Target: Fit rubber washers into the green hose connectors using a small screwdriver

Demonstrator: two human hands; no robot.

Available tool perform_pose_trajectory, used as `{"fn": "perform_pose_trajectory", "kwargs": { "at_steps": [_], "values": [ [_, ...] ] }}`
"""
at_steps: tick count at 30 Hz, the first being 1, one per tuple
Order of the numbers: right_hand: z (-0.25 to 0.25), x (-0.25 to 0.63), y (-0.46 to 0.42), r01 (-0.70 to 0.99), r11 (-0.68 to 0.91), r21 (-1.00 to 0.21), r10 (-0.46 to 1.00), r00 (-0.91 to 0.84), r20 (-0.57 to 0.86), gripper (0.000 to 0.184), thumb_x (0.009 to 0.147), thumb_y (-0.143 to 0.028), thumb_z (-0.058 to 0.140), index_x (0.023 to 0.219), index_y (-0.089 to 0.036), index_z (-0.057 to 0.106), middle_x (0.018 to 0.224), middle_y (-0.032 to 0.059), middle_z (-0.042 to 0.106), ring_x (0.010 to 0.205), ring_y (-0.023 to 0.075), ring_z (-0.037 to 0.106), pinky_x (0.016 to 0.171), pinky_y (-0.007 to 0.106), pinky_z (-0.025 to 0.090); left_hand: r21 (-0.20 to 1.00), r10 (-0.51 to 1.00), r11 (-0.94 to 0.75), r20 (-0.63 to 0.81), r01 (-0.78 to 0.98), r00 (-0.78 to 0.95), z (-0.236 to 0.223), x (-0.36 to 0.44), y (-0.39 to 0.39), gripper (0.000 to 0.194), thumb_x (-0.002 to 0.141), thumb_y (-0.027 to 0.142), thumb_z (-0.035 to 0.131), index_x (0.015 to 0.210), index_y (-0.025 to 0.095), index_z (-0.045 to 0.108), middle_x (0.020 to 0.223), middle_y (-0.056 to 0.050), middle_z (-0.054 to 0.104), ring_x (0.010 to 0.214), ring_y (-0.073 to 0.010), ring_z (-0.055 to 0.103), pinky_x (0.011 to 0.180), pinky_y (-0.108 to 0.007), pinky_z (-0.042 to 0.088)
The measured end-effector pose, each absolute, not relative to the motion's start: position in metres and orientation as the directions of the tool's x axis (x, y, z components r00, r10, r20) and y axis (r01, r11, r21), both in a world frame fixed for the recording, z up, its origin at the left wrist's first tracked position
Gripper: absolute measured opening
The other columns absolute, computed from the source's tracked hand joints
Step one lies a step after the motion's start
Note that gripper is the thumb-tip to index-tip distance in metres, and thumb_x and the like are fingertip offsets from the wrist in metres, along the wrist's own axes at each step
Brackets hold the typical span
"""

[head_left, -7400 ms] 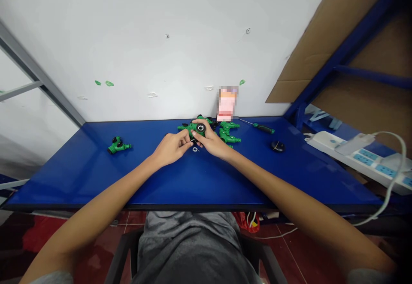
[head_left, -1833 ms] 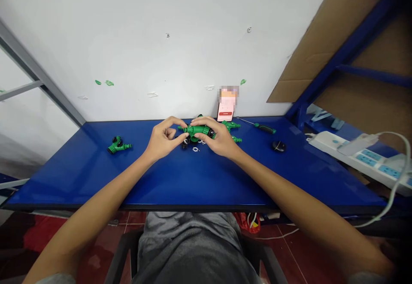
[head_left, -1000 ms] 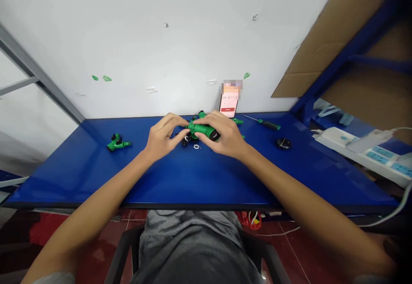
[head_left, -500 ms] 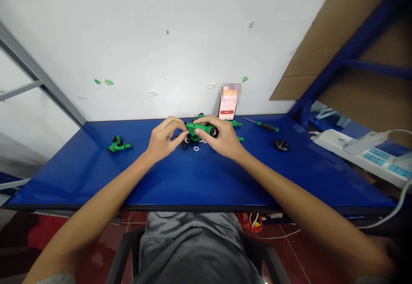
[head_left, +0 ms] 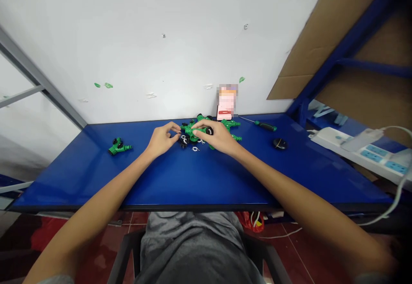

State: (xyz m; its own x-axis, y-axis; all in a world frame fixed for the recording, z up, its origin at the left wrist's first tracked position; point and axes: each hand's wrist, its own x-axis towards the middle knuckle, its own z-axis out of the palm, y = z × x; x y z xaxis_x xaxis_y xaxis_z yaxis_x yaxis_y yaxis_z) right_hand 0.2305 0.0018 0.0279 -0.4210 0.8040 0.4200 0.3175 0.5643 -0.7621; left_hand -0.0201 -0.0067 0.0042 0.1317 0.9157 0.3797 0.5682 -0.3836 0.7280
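My left hand (head_left: pixel 161 141) hangs half open, its fingertips just beside a heap of green plastic hose connectors (head_left: pixel 196 132) with black ends. My right hand (head_left: pixel 215 132) curls over the heap, touching it, though I cannot tell whether it grips anything. Small white washers (head_left: pixel 195 149) lie just in front on the glossy blue counter (head_left: pixel 193 181). Farther out sit a lone green Y-connector (head_left: pixel 119 146), a round black cap (head_left: pixel 280 143) and a green-handled screwdriver (head_left: pixel 265 125).

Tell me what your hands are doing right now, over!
Right hand on the green hose splitter. Left hand open beside it, near small black rings. Screwdriver off to the right, not in the way.
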Motion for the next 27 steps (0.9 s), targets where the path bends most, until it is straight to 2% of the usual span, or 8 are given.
{"fn": "perform_pose_trajectory", "kwargs": {
  "at_steps": [3, 5, 7, 10, 14, 17, 21, 27],
  "values": [
    [0.025, 0.234, 0.007, 0.322, 0.552, -0.769, 0.814, -0.408, 0.414, 0.023, 0.094, -0.044, 0.071, 0.103, -0.024, 0.078, 0.106, 0.0058, 0.083, 0.101, 0.0282, 0.076, 0.096, 0.045, 0.056, 0.718, 0.928, -0.360, 0.339, 0.596, 0.152, 0.004, -0.018, -0.008, 0.039, 0.085, 0.022, 0.075, 0.124, 0.023, 0.072, 0.114, -0.003, 0.084, 0.050, -0.0065, 0.038, 0.061, -0.027, 0.042],
    [0.024, 0.235, 0.007, 0.319, 0.570, -0.757, 0.801, -0.422, 0.425, 0.024, 0.094, -0.043, 0.071, 0.109, -0.024, 0.074, 0.111, 0.0066, 0.081, 0.108, 0.0290, 0.075, 0.100, 0.046, 0.055, 0.742, 0.934, -0.344, 0.335, 0.575, 0.127, 0.007, -0.018, -0.010, 0.035, 0.088, 0.027, 0.075, 0.123, 0.023, 0.073, 0.115, -0.005, 0.084, 0.059, -0.0103, 0.056, 0.066, -0.028, 0.047],
    [0.023, 0.236, 0.005, 0.321, 0.620, -0.716, 0.758, -0.479, 0.442, 0.032, 0.090, -0.034, 0.072, 0.120, -0.025, 0.067, 0.117, 0.0079, 0.078, 0.114, 0.0295, 0.073, 0.103, 0.046, 0.054, 0.787, 0.926, -0.374, 0.351, 0.492, 0.142, 0.012, -0.019, -0.011, 0.027, 0.093, 0.036, 0.073, 0.115, 0.021, 0.076, 0.113, -0.008, 0.083, 0.085, -0.0186, 0.073, 0.075, -0.030, 0.053],
    [0.020, 0.234, -0.001, 0.334, 0.704, -0.627, 0.679, -0.574, 0.458, 0.046, 0.083, -0.019, 0.068, 0.127, -0.025, 0.056, 0.124, 0.0110, 0.072, 0.120, 0.0302, 0.070, 0.103, 0.046, 0.054, 0.822, 0.887, -0.455, 0.385, 0.343, 0.255, 0.018, -0.020, -0.013, 0.033, 0.096, 0.046, 0.072, 0.114, 0.019, 0.079, 0.115, -0.010, 0.082, 0.111, -0.0250, 0.075, 0.078, -0.029, 0.056],
    [0.020, 0.229, -0.005, 0.323, 0.759, -0.565, 0.624, -0.606, 0.493, 0.026, 0.092, -0.024, 0.065, 0.116, -0.025, 0.054, 0.124, 0.0124, 0.071, 0.117, 0.0297, 0.070, 0.099, 0.046, 0.056, 0.849, 0.884, -0.424, 0.312, 0.315, 0.349, 0.019, -0.018, -0.016, 0.043, 0.093, 0.053, 0.080, 0.118, 0.020, 0.080, 0.111, -0.008, 0.081, 0.067, -0.0123, 0.063, 0.054, -0.024, 0.041],
    [0.021, 0.227, -0.003, 0.278, 0.743, -0.609, 0.637, -0.573, 0.515, 0.022, 0.097, -0.033, 0.068, 0.116, -0.025, 0.061, 0.121, 0.0091, 0.074, 0.114, 0.0276, 0.072, 0.102, 0.046, 0.055, 0.928, 0.902, -0.333, 0.261, 0.168, 0.344, 0.017, -0.016, -0.015, 0.047, 0.088, 0.058, 0.085, 0.111, 0.017, 0.079, 0.100, -0.007, 0.080, 0.051, -0.0057, 0.045, 0.047, -0.024, 0.031],
    [0.018, 0.227, 0.005, 0.123, 0.587, -0.800, 0.734, -0.496, 0.463, 0.040, 0.091, -0.045, 0.081, 0.121, -0.025, 0.064, 0.119, 0.0071, 0.077, 0.109, 0.0265, 0.075, 0.100, 0.047, 0.059, 0.991, 0.933, -0.135, 0.134, -0.022, 0.333, 0.014, -0.014, -0.014, 0.051, 0.085, 0.063, 0.086, 0.100, 0.016, 0.075, 0.083, -0.005, 0.074, 0.042, -0.0013, 0.023, 0.041, -0.024, 0.011],
    [0.013, 0.224, 0.008, -0.076, 0.348, -0.934, 0.785, -0.521, 0.335, 0.069, 0.076, -0.046, 0.096, 0.130, -0.028, 0.057, 0.110, 0.0036, 0.080, 0.103, 0.0250, 0.082, 0.103, 0.049, 0.064, 0.978, 0.977, -0.109, 0.139, -0.177, 0.164, 0.015, -0.015, -0.014, 0.051, 0.082, 0.062, 0.089, 0.090, 0.016, 0.067, 0.085, -0.004, 0.074, 0.042, 0.0005, 0.018, 0.038, -0.022, 0.010]
  ]
}}
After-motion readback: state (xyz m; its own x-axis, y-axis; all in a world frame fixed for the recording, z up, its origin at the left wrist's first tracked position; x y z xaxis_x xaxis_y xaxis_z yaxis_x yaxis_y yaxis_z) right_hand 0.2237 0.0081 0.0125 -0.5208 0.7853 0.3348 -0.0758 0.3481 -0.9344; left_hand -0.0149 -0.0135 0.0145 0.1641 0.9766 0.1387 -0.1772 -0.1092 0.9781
